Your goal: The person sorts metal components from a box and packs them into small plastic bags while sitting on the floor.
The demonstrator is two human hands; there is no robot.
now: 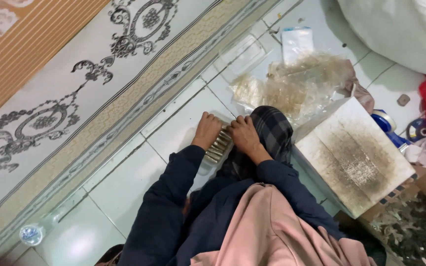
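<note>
My left hand (206, 130) and my right hand (244, 134) press from both sides on a row of small tan packets (219, 144) lying on the white tiled floor (124, 182). The fingers of both hands curl over the top end of the row. Dark blue sleeves cover my arms, and a dark plaid cloth (272, 130) drapes over my knee just right of the right hand. The lower part of the row is hidden between my wrists.
Clear plastic bags of similar small pieces (297, 86) lie beyond the hands. A stained white board (353, 155) leans on a cardboard box at right. A patterned carpet (75, 83) fills the left. A water bottle (31, 234) stands lower left; tape rolls (417, 129) sit far right.
</note>
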